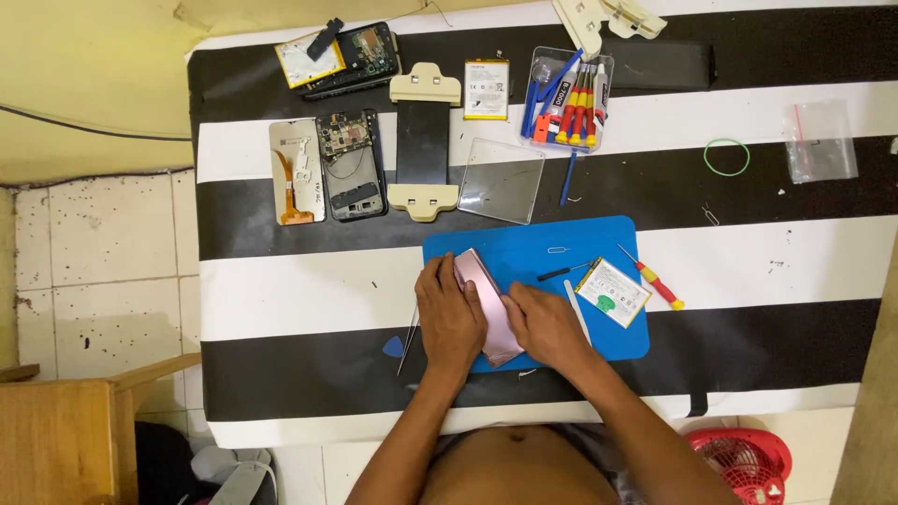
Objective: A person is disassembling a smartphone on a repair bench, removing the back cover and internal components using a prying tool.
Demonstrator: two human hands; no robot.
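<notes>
A pink phone [486, 304] lies slanted on a blue work mat [561, 243] at the middle of the table. My left hand [449, 313] grips its left edge, fingers curled over the side. From the right, my right hand [544, 325] presses on the phone's lower half. A phone battery [613, 292] rests on the mat just right of my hands, with a white pry stick [577, 313] and a black tool [561, 273] between.
A red-handled screwdriver [655, 281] lies at the mat's right edge; a blue pick [393, 347] and tweezers [409, 339] lie left of it. At the back are opened phones [351, 164], a clear lid [500, 180], a tool box [566, 98] and a second battery [486, 90]. A red fan [744, 458] stands below right.
</notes>
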